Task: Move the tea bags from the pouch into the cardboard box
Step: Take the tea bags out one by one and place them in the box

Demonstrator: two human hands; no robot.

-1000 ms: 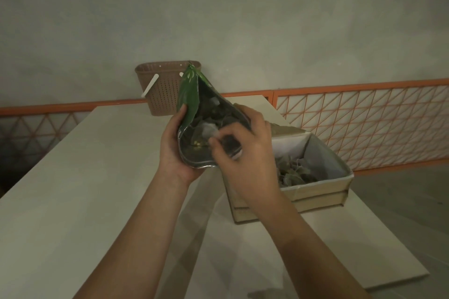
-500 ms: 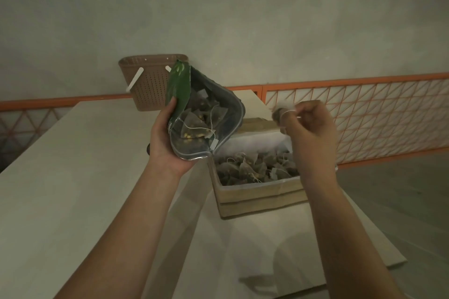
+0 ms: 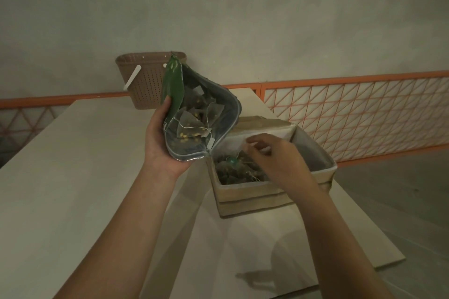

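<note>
While the left hand [image 3: 162, 143] grips the green foil pouch [image 3: 194, 114] from below and behind, mouth tipped open toward the camera, the right hand [image 3: 274, 158] hovers low over the open brown cardboard box [image 3: 255, 195] just beside that grip. Its fingers are bent and bunched at the box's mouth; whether they pinch a string or have already let go, I cannot tell. A small green tag [image 3: 232, 160] shows just under those fingertips, on the heap of pyramid tea bags [image 3: 233, 172] inside the box. By my reading the task is well along but unfinished: the box holds a good pile, yet several mesh tea bags [image 3: 194, 126] with white strings remain in the pouch above the left palm. Half a second earlier the right hand was raised beside the pouch, pinching a bag; it has since dropped into the box.
</note>
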